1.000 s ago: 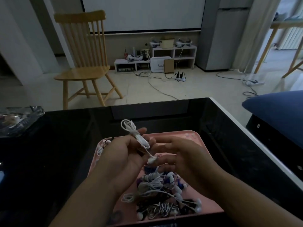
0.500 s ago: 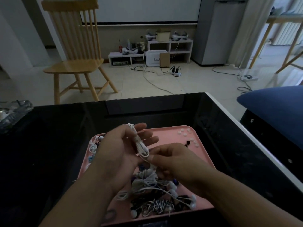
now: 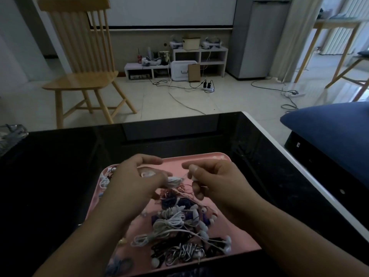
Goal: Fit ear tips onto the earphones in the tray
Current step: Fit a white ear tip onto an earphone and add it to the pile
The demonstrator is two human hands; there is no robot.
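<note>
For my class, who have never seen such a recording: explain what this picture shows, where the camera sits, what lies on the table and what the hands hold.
There is no machine: a person wears a camera on the head, looking down at both hands. On the black table sits a pink tray with a pile of coiled earphones. The left hand holds a white coiled earphone bundle. The right hand pinches something small and white, too blurred to identify.

Pink tray (image 3: 201,159) on glossy black surface (image 3: 60,176). Earphones (image 3: 169,222) white, dark blue, one black-and-white striped cord (image 3: 185,249). Light wood chair (image 3: 83,62), navy cushion (image 3: 331,132).
</note>
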